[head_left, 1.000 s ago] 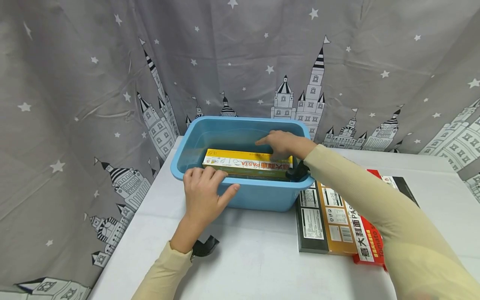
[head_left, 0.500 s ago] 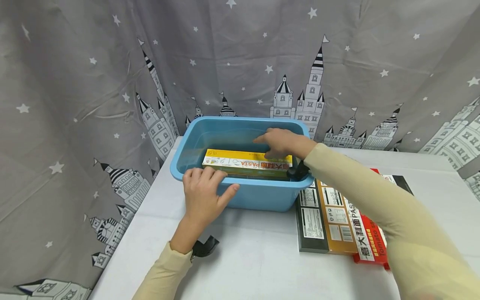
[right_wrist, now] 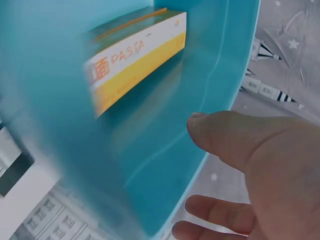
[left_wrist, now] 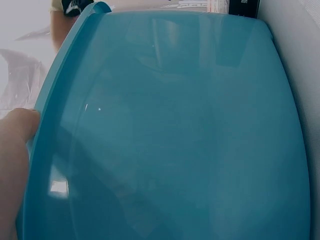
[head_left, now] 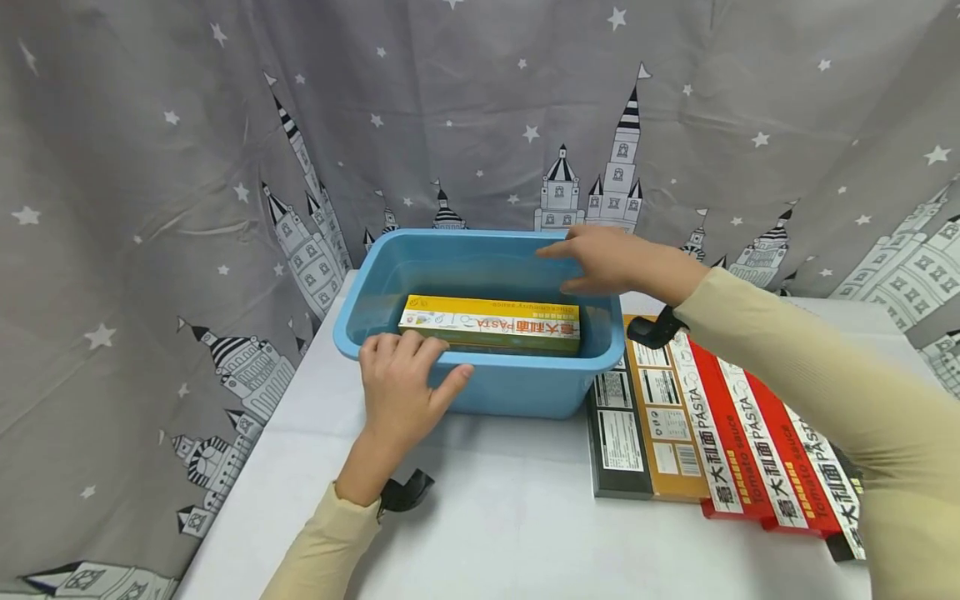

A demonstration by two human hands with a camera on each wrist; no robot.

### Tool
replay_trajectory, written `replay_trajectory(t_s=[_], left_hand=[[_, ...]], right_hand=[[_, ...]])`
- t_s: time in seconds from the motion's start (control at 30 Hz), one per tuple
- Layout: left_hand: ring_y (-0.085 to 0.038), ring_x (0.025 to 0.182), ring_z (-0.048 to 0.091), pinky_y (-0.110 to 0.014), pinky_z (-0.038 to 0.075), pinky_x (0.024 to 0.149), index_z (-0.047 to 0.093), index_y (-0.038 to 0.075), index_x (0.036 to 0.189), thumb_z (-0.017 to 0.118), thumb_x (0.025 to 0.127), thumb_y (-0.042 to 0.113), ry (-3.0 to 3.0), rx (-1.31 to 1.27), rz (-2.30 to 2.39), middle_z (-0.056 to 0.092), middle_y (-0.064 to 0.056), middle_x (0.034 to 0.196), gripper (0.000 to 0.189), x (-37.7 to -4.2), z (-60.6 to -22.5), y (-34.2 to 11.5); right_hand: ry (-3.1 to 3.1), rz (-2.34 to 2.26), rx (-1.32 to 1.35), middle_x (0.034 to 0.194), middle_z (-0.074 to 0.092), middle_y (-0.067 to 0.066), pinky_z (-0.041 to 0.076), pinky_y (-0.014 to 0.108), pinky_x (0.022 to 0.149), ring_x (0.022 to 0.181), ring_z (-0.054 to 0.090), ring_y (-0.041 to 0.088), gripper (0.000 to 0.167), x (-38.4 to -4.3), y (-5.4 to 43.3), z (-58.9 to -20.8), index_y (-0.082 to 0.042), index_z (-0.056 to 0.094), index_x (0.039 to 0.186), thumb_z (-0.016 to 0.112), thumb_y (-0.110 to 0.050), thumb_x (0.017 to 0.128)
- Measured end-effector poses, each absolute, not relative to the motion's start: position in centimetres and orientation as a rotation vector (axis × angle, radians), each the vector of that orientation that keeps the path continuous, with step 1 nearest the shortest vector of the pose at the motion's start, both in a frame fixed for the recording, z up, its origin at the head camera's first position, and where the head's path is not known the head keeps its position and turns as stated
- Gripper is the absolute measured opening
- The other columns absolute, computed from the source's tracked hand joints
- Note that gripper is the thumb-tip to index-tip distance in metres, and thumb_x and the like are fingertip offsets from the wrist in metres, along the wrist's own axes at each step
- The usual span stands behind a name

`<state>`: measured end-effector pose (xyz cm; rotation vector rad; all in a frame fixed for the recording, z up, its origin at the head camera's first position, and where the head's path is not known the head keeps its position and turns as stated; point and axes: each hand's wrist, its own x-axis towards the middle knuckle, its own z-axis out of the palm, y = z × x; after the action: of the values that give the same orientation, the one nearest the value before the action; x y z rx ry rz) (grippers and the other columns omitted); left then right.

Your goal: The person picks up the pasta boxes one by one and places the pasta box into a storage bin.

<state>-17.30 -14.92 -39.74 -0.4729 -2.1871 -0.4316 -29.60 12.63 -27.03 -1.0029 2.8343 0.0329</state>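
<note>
A blue plastic tub (head_left: 517,389) stands on the white table, and a yellow, white and green pasta box (head_left: 491,325) lies lengthwise inside it. My left hand (head_left: 401,387) grips the tub's front rim near its left corner, fingers hooked over and thumb on the outer side. In the left wrist view the tub's outer wall (left_wrist: 175,125) fills most of the picture. My right hand (head_left: 611,258) is over the tub's right end, holding nothing, fingers apart. The right wrist view shows the pasta box (right_wrist: 140,60) apart from that hand, with another box edge along its far side.
Right of the tub lie several pasta boxes side by side: a dark box (head_left: 621,442), a brown box (head_left: 667,433), and red tomato sauce boxes (head_left: 738,450). My right sleeve (head_left: 810,367) covers part of them. A grey curtain (head_left: 465,108) hangs close behind the tub.
My right hand has let go of the pasta box, risen and moved right towards the tub's edge. The box stays in the tub. The left hand keeps its hold on the rim.
</note>
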Motion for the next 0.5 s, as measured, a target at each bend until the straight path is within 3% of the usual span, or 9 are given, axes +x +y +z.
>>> replay_trajectory(t_s=[0.13,0.33,0.5], left_hand=[[-0.033,0.077,0.05,-0.057,0.037,0.09,0.071,0.01,0.093,0.032,0.101,0.072,-2.189,-0.473,-0.428,0.065,-0.012,0.083,0.074,-17.4,-39.7,-15.0],[-0.033,0.077,0.049,-0.057,0.036,0.09,0.071,0.009,0.092,0.031,0.101,0.071,-2.183,-0.472,-0.43,0.065,-0.012,0.083,0.074,-17.4,-39.7,-15.0],[-0.033,0.077,0.05,-0.057,0.037,0.09,0.072,0.01,0.092,0.032,0.101,0.071,-2.186,-0.47,-0.432,0.065,-0.011,0.083,0.074,-17.3,-39.7,-15.0]], right_hand=[[2.887,0.013,-0.942,0.129,0.06,0.024,0.054,0.049,0.085,0.108,0.061,0.035,0.06,-28.8,15.2,-26.8,-0.016,0.054,0.149,0.073,-0.025,0.093],[2.939,-0.08,-0.822,0.134,0.059,0.027,0.053,0.06,0.093,0.118,0.058,0.044,0.058,-27.4,19.9,-27.4,-0.013,0.056,0.147,0.073,-0.023,0.092],[2.968,-0.123,-0.745,0.128,0.059,0.03,0.053,0.06,0.089,0.11,0.059,0.043,0.061,-26.1,24.8,-28.7,-0.008,0.055,0.146,0.075,-0.02,0.09]])
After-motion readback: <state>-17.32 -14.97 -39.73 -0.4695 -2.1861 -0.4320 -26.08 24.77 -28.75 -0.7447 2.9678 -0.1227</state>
